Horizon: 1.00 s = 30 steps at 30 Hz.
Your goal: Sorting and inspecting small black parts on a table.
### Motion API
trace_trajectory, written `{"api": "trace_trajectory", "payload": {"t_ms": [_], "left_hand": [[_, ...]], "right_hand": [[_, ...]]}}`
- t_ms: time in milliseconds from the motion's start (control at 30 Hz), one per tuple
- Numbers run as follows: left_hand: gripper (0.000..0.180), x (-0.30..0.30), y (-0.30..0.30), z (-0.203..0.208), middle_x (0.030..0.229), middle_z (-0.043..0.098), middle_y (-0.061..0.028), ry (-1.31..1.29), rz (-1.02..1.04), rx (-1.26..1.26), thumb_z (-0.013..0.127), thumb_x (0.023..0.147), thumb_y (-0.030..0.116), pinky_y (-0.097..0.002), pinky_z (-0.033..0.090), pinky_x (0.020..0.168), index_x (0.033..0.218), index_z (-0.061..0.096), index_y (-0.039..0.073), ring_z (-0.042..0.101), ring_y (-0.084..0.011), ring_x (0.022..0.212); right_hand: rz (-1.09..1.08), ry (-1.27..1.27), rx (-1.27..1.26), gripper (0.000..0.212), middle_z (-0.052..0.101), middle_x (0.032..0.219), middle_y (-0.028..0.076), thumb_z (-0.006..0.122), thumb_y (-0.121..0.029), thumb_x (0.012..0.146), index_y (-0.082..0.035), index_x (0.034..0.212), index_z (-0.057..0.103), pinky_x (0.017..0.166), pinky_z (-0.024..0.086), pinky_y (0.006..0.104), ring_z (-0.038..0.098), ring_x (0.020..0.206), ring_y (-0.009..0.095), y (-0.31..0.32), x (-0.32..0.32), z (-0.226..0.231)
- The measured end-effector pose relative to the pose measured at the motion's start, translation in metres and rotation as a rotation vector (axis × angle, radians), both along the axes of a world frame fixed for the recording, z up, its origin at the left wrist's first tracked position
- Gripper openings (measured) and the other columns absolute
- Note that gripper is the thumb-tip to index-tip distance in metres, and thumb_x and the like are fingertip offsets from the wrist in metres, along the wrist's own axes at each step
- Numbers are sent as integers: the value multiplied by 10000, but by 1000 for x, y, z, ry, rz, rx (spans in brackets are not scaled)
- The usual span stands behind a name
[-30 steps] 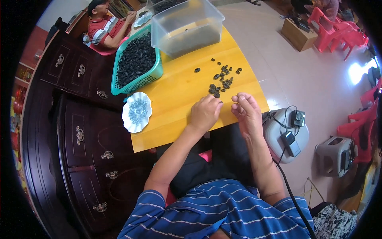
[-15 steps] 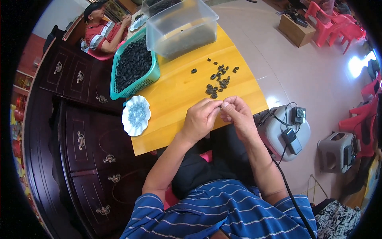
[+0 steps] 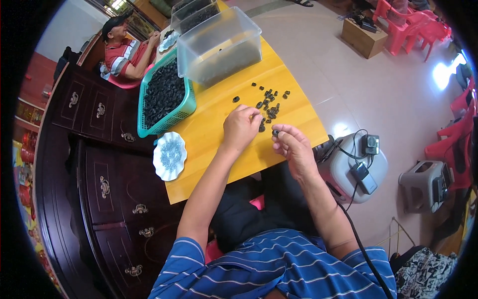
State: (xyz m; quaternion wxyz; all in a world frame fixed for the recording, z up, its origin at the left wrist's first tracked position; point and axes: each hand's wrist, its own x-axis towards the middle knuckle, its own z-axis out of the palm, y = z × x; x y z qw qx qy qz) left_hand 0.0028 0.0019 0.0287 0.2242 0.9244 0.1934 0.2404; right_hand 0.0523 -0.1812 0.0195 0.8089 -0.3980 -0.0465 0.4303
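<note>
My right hand, just above the table's near edge, pinches a small black ring-shaped part between thumb and fingers. To its left, my left hand is over the yellow wooden table, fingers bent and pressed together beside a loose pile of small black parts. Whatever its fingertips may hold is hidden. One single black part lies apart, beyond my left hand. At the table's left edge stands a white fluted dish of small clear, bluish pieces.
A green plastic basket full of black parts and a translucent bin stand farther back. A seated person is at the far left, near a dark wooden cabinet. A grey stool with cabled devices stands to the right.
My hands have come apart. The left moved left and away from me to the loose pile, while the right stayed near the edge with the black part. The view shifted slightly.
</note>
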Motion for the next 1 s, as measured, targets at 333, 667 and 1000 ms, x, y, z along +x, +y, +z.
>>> {"api": "trace_trajectory", "payload": {"t_ms": [333, 667, 1000], "left_hand": [[118, 32, 7, -6, 850, 698, -139, 308, 129, 28, 732, 793, 199, -448, 542, 753, 780, 747, 82, 678, -337, 824], [99, 21, 25, -22, 862, 710, -122, 104, 30, -17, 676, 837, 157, -429, 546, 750, 861, 740, 85, 684, -323, 821], [86, 12, 18, -14, 911, 703, -98, 222, -18, 50, 693, 818, 141, -443, 542, 814, 872, 737, 91, 664, -316, 912]], "right_hand": [[-12, -12, -4, 227, 668, 930, 14, 600, -143, 962, -63, 1172, 635, 738, 503, 229, 621, 765, 83, 0, 0, 0], [-23, 26, 6, 232, 666, 927, 13, 599, -140, 961, -63, 1177, 634, 741, 503, 237, 624, 765, 88, 0, 2, 0], [-29, 17, -9, 246, 668, 965, 22, 613, -144, 964, -57, 1194, 633, 747, 502, 228, 624, 781, 85, -1, 2, -1]]}}
